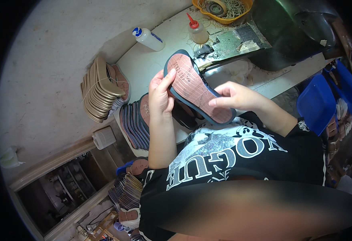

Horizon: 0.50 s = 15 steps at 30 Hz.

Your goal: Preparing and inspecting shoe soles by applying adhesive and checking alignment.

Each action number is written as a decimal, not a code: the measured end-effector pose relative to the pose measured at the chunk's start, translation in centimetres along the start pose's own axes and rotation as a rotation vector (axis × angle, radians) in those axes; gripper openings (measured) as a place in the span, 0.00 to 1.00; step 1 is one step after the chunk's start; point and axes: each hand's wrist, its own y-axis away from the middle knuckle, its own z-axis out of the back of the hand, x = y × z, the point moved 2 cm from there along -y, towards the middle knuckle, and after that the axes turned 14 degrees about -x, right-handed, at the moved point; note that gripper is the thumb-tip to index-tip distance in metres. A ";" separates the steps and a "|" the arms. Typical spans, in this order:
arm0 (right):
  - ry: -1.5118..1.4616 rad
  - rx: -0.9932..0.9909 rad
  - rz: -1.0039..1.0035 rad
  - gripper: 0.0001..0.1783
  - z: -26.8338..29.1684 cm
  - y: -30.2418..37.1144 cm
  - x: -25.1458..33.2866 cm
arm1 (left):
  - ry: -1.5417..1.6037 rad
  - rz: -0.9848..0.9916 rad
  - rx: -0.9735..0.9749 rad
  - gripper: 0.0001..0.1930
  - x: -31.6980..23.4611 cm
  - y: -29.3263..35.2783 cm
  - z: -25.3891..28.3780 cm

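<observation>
A shoe insole (192, 82) with a reddish-brown, finely lined face and a dark rim is tilted up before my chest, over the near edge of the worktable (142, 62). My left hand (160, 94) grips its left edge, thumb on the brown face and the other fingers partly hidden. At the lower right end, my right hand (236, 96) is closed on the same insole, its thumb pressing the face. The fingers beneath are out of sight. Below the insole, between my forearms, lie dark, glossy pieces (184, 114), partly covered.
A dark sewing machine (296, 30) stands at the far right. Left are tied gold insoles (99, 92) and a bundle of blue-edged ones (134, 126). Behind are a white bottle (151, 40), a red-tipped squeeze bottle (199, 34) and a yellow basket (226, 19). Blue bins (316, 102) are at right.
</observation>
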 end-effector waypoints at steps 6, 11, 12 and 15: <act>-0.105 -0.069 -0.061 0.15 0.6 1.0 -1.1 | -0.287 -0.164 -0.152 0.16 0.3 -1.6 0.2; -0.096 -0.117 -0.097 0.14 0.9 1.8 -1.1 | -0.305 -0.134 -0.103 0.17 -0.4 -1.2 -0.7; -0.071 -0.130 -0.121 0.13 1.1 2.0 -1.4 | -0.306 -0.133 -0.107 0.17 -0.4 -1.3 -0.9; -0.138 -0.124 -0.143 0.14 1.3 2.4 -1.8 | -0.268 -0.074 -0.083 0.14 -0.3 -1.6 -1.2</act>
